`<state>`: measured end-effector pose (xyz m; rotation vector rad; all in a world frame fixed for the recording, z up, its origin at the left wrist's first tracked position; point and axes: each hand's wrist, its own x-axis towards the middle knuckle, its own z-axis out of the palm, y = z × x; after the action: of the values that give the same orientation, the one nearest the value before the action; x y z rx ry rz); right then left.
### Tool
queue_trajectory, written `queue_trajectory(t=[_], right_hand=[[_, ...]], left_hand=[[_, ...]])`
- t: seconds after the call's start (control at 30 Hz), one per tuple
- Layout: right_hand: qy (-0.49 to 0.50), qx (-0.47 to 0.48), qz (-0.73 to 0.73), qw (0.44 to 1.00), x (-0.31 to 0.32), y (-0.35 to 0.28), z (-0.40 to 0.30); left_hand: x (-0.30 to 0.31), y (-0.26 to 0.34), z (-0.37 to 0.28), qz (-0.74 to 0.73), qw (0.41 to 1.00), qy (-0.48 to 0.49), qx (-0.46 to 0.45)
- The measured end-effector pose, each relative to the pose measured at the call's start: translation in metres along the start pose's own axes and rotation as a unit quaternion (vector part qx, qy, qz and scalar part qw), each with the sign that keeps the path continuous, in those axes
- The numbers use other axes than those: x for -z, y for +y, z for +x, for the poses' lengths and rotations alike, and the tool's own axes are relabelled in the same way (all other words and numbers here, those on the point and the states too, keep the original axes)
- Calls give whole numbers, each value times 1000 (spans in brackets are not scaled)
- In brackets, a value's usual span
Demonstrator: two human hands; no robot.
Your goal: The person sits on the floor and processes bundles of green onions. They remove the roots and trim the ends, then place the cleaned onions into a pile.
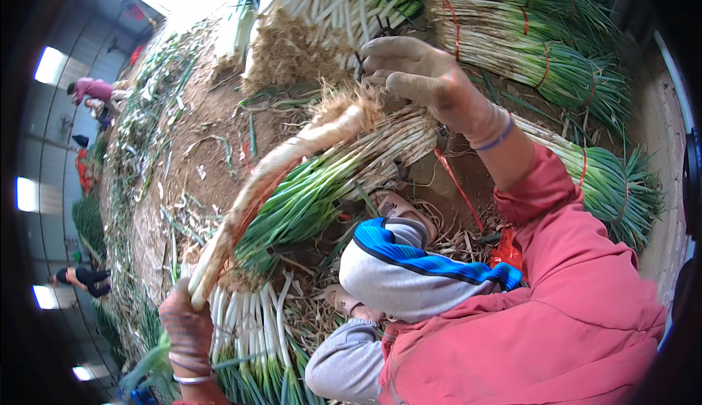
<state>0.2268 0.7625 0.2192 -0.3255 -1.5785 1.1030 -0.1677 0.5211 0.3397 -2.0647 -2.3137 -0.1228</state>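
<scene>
My left hand (pixel 187 325), in a striped knit glove, grips the lower end of a long pale stalk bunch of scallions (pixel 293 148). Its shaggy root end points towards my right hand (pixel 425 78). That gloved hand holds nothing that I can make out; its fingers are apart and curved above the roots, close to a dark metal prong (pixel 359 66). Behind the held stalks, a heap of green-leaved scallions (pixel 307 199) lies across a low dark metal frame (pixel 348 206). Loose white-stemmed scallions (pixel 255 317) spread beside my left hand.
Scallion bundles tied with red twine (pixel 499 48) lie at the upper right, another bundle (pixel 592 172) below them. A thick scallion pile (pixel 334 4) stands at the top. Red twine (pixel 458 185) trails near my knee (pixel 378 281). Two people (pixel 90 91) (pixel 82 279) are far off.
</scene>
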Motion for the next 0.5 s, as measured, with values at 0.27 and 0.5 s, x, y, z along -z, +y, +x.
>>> queue_trajectory(t=[0.27, 0.5], right_hand=[[-329, -99, -527, 777, -27, 116, 44], [-433, -380, -311, 756, 18, 303, 17]], left_hand=[[-169, 13, 204, 76, 985, -49, -144], [-325, 13, 266, 28, 979, -151, -130]])
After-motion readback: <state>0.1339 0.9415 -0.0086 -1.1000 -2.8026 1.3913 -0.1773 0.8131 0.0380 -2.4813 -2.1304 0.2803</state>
